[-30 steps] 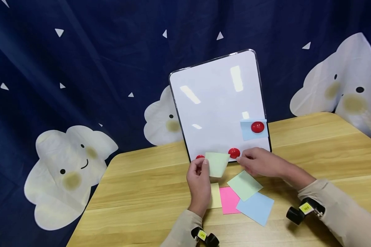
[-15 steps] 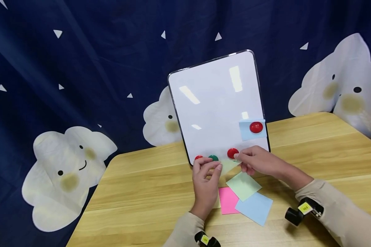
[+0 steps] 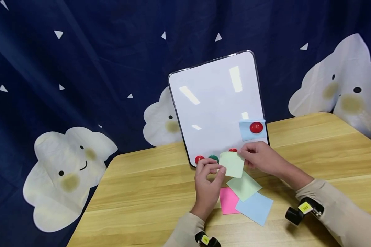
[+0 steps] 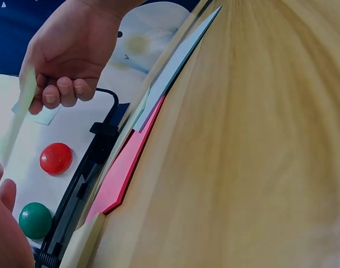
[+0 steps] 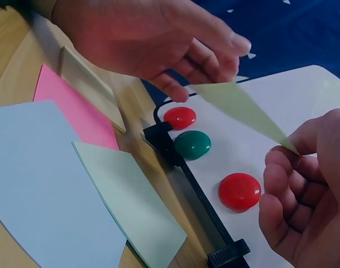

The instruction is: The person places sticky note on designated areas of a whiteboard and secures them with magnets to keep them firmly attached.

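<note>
Pale-green note (image 3: 232, 165): corner pinched by right hand (image 3: 262, 157), presumably keeping it flat; left hand (image 3: 207, 183) alongside, grip unclear.

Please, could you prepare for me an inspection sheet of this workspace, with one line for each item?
Surface: wooden table; a whiteboard stands on it.
Job's things: pale green note in the air before the board; two red magnets and one green magnet along the board's lower edge; blue note higher up, under another red magnet; yellow, pink, green and blue paper pieces lie grouped on the table.
Clutter: nothing seen.
Hands: right hand pinches the pale green note; left hand is at its opposite side, grip unclear.
Cables: nothing seen.
Surroundings: dark blue curtain with white triangles and cloud figures behind the table.
</note>
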`<control>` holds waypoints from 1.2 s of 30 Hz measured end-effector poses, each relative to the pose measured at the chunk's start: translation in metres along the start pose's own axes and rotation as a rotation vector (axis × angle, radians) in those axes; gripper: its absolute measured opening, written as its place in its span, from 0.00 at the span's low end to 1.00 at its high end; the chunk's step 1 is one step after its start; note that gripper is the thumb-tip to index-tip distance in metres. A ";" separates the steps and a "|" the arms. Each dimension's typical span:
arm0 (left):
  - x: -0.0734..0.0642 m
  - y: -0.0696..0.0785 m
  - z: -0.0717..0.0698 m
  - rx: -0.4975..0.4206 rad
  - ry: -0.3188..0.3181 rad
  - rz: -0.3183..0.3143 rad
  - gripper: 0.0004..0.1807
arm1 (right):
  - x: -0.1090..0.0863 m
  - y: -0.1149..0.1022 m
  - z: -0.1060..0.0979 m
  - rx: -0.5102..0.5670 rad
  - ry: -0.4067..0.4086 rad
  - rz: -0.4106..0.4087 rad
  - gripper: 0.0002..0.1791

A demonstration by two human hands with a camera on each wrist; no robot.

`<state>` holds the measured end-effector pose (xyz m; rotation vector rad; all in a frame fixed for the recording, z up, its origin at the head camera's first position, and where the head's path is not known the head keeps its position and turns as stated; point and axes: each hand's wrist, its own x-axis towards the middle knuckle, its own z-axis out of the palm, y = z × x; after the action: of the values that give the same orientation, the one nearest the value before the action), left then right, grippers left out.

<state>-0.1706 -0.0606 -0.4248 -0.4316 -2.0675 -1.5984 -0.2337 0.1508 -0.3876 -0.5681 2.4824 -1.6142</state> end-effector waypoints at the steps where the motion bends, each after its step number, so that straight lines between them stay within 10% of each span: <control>1: 0.000 -0.002 0.000 0.002 0.005 -0.021 0.03 | 0.000 0.000 0.000 0.008 0.005 0.001 0.14; 13: 0.003 -0.019 0.001 -0.177 -0.015 -0.273 0.20 | -0.002 -0.003 0.003 -0.004 -0.046 -0.070 0.12; 36: 0.055 -0.014 -0.005 -0.130 0.134 -0.247 0.05 | 0.012 -0.020 0.002 0.080 0.024 -0.023 0.20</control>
<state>-0.2227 -0.0714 -0.4051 -0.1108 -1.9836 -1.8573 -0.2396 0.1379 -0.3693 -0.5729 2.4240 -1.7297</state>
